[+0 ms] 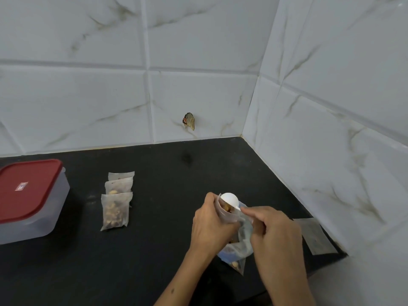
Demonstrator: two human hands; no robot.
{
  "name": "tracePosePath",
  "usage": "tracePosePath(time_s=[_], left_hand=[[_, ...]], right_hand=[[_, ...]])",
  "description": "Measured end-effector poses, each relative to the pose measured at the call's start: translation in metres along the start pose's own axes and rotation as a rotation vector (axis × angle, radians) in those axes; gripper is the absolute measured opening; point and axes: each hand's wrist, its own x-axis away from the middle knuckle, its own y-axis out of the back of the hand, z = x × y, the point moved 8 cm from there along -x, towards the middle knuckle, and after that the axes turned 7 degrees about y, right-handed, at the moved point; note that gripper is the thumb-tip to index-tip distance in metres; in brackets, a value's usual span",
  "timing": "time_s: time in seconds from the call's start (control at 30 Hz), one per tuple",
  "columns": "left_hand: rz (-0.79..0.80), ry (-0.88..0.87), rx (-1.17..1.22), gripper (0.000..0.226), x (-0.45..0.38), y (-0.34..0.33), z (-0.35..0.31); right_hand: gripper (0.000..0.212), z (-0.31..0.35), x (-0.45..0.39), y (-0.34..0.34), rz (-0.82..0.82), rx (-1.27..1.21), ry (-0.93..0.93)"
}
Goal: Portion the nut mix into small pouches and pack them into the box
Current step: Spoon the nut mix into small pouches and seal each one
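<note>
Translucent pouch (225,214) with nuts, scoop (229,199) above.

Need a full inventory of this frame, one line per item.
box: 1, clear with red lid on, counter's left edge
filled pouches: 3, translucent, overlapping in a row right of the box
open pouch: 1, translucent, held above the bag
scoop: 1, white, at the open pouch's mouth
nut mix bag: 1, clear, under the hands
empty pouches: count unclear, translucent, flat by the right wall
counter: 1, black
left hand: grips the open pouch
right hand: fingers pinch the scoop handle
</note>
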Motion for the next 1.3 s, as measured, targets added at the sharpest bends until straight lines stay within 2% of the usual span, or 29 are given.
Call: tracePosePath(time_s=[0.07, 0.13, 0.17, 0.23, 0.3, 0.37, 0.53, 0.7, 0.73, 0.8, 0.87, 0.93, 0.97, 1.03, 1.1, 1.13, 1.17, 1.23, 1.3], left_hand=[[0.023, -0.002, 0.040, 0.033, 0.001, -0.001, 0.001], [0.043, -0.013, 0.073, 0.034, 0.001, -0.002, 0.003], [0.052, -0.016, 0.088, 0.034, 0.002, -0.002, 0.003], [0.059, -0.029, 0.109, 0.033, 0.002, -0.002, 0.004], [0.048, -0.041, 0.131, 0.031, 0.003, 0.001, 0.005], [0.038, -0.035, 0.173, 0.032, 0.002, 0.005, 0.007], [0.054, -0.016, 0.287, 0.040, -0.001, 0.014, 0.016], [0.109, 0.076, 0.452, 0.063, 0.000, 0.034, 0.026], [0.111, 0.106, 0.484, 0.068, 0.000, 0.040, 0.030], [0.096, 0.173, 0.551, 0.084, -0.002, 0.055, 0.038], [0.045, 0.205, 0.593, 0.097, -0.003, 0.072, 0.044], [0.039, 0.213, 0.620, 0.106, -0.004, 0.090, 0.048], [0.046, 0.214, 0.638, 0.105, -0.004, 0.100, 0.047], [0.017, 0.178, 0.675, 0.084, -0.004, 0.120, 0.044], [-0.041, 0.160, 0.671, 0.067, -0.008, 0.142, 0.048], [-0.055, 0.156, 0.678, 0.067, -0.011, 0.153, 0.052], [-0.061, 0.158, 0.691, 0.071, -0.012, 0.164, 0.056], [-0.103, 0.145, 0.703, 0.078, -0.015, 0.186, 0.066], [-0.153, 0.055, 0.686, 0.052, -0.015, 0.210, 0.068]], right_hand=[[0.026, -0.004, -0.004, -0.006, 0.084, 0.046, -0.042], [0.032, -0.020, -0.002, -0.026, 0.295, 0.065, -0.197], [0.031, -0.021, -0.002, -0.024, 0.269, 0.043, -0.202], [0.025, -0.014, -0.004, -0.002, 0.033, -0.063, -0.163], [0.025, -0.021, 0.000, 0.014, -0.132, -0.203, -0.235], [0.023, -0.044, 0.001, 0.007, -0.187, -0.308, -0.354], [0.019, -0.093, 0.018, -0.058, -0.011, -0.142, -0.514], [0.016, -0.102, 0.028, -0.097, 0.227, 0.142, -0.530], [0.015, -0.094, 0.024, -0.095, 0.227, 0.162, -0.516], [0.012, -0.067, 0.012, -0.086, 0.117, -0.013, -0.453], [0.016, -0.023, 0.001, -0.081, 0.046, -0.370, -0.364], [0.028, 0.028, -0.006, -0.092, 0.170, -0.591, -0.268], [0.029, 0.050, -0.009, -0.102, 0.261, -0.600, -0.212], [0.018, 0.083, -0.016, -0.120, 0.365, -0.520, -0.069], [0.007, 0.103, -0.030, -0.127, 0.320, -0.460, 0.048], [0.010, 0.109, -0.037, -0.130, 0.286, -0.451, 0.074], [0.011, 0.114, -0.042, -0.133, 0.268, -0.489, 0.072], [0.011, 0.119, -0.049, -0.146, 0.276, -0.742, -0.032], [0.013, 0.123, -0.054, -0.158, 0.239, -0.910, -0.118]])
